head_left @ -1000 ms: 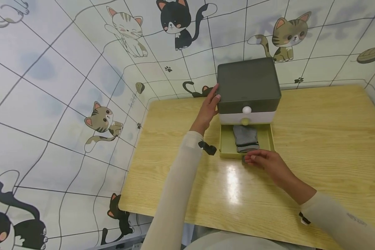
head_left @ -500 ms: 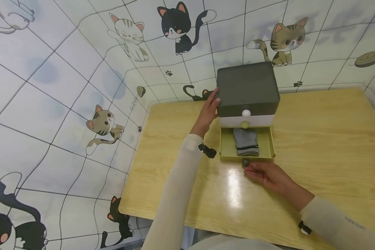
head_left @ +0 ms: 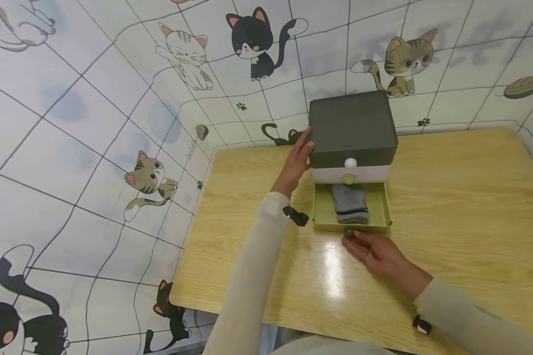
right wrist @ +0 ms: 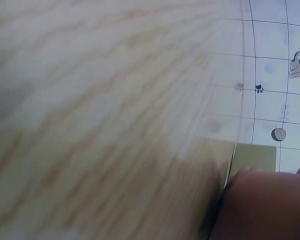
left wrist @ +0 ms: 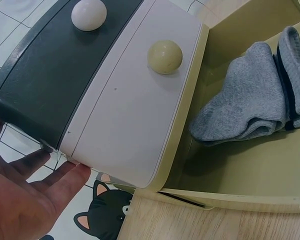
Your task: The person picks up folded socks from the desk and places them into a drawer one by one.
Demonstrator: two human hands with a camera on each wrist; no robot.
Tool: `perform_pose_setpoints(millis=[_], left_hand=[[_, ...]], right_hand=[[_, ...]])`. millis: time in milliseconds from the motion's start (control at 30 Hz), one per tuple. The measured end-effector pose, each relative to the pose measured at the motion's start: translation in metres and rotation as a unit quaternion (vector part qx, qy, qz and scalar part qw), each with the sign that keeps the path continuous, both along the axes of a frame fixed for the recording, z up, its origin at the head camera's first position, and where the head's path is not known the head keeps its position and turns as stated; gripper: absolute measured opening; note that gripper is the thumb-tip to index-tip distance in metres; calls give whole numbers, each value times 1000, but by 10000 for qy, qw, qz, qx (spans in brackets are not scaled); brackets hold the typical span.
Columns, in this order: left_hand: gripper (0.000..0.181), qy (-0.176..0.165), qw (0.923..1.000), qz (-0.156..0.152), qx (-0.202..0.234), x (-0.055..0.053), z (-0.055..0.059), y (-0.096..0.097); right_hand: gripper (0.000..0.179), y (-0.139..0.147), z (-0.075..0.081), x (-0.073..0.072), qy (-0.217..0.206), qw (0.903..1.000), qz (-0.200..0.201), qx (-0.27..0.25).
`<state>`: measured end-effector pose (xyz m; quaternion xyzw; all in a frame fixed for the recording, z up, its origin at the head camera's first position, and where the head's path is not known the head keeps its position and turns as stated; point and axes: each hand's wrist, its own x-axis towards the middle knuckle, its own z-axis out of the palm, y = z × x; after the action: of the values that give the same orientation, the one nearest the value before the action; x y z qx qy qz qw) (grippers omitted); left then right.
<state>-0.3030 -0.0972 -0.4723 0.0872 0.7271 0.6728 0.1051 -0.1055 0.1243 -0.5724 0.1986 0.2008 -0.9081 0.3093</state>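
Observation:
A small drawer unit (head_left: 352, 123) with a dark grey top stands on the table, its lowest yellow-green drawer (head_left: 377, 228) pulled out. Inside that drawer lies a folded grey sock bundle (head_left: 350, 199) with a dark stripe. My left hand (head_left: 294, 165) rests against the unit's left side, fingers spread along it, as the left wrist view also shows (left wrist: 40, 195). At the drawer's front, my right hand (head_left: 379, 251) has its thumb beside the dark round knob (head_left: 348, 232) and its fairly straight fingers just below. Whether it touches the knob is hard to tell.
Above the pulled-out drawer are a white drawer with a yellow-green knob (left wrist: 165, 57) and a grey one with a white knob (left wrist: 89, 15). The wooden table (head_left: 462, 197) meets a cat-patterned wall (head_left: 328, 49) behind the unit.
My right hand has come away from over the drawer's front edge and lowered, its fingers now extended under the dark knob. The left hand and the drawer hold their places.

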Motion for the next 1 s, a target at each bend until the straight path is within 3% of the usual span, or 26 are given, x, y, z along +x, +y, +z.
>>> perform_pose_setpoints(millis=[233,367,500,700,800,933,967,1000], left_hand=[[44,-28,10000,-68,5,0,3,-1],[46,-209,9997,-110,-45,7,15,-2],[48,-265,9993,-158,-204,16,27,-2],[50,-256,9991,-199,-256,19,32,-1],[50,-260,9992,-206,-228,19,32,0],[47,-182,9996,-90,-183,9,15,0],[46,-156,9997,-48,-162,7,10,0],[44,-136,9998,-9,-145,5,6,0]], right_hand=[[18,-7,-3,-2,-160,9990,-425,-53],[17,-9,-4,-6,-204,9985,-511,50],[15,-11,-3,-14,-135,9982,-583,103],[14,-11,-2,-32,38,9978,-604,260],[14,-9,-3,-44,109,9968,-640,471],[17,-7,0,-58,496,9937,-532,856],[19,-6,1,-61,612,9924,-501,939],[21,-6,2,-63,1046,9850,-307,1337]])
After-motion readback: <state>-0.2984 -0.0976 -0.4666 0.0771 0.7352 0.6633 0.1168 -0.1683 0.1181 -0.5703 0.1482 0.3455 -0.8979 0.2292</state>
